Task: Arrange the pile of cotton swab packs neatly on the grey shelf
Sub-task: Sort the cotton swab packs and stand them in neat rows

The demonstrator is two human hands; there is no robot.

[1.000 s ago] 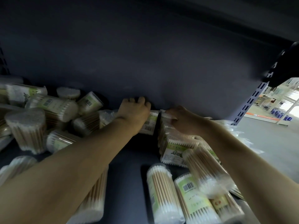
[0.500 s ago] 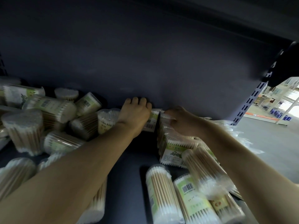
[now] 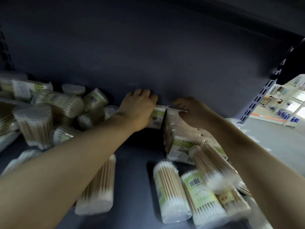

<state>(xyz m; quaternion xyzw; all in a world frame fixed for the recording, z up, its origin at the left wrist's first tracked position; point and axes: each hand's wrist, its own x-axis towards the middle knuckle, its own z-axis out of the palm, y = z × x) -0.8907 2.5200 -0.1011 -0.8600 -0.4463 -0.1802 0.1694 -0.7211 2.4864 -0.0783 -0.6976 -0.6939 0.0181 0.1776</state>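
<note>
Both arms reach deep into the grey shelf, right up to its back wall. The left hand curls over a pack standing against that wall, knuckles up, fingers bent round its top and far side. Just beside it, the right hand lies on top of a row of packs that runs from the wall toward the front edge; its fingers are blurred and spread low over the wrapping, and I cannot tell whether they grip or only press. The held pack and the row nearly touch, with a narrow dark gap between them.

To the left, a loose heap of packs lies tumbled, some on their sides, some on end with the white tips showing. One pack lies under the left forearm. At the front right, three more packs lie side by side, and another rests tilted across them beneath the right forearm.

Past the slotted upright on the right, a bright shop floor shows.
</note>
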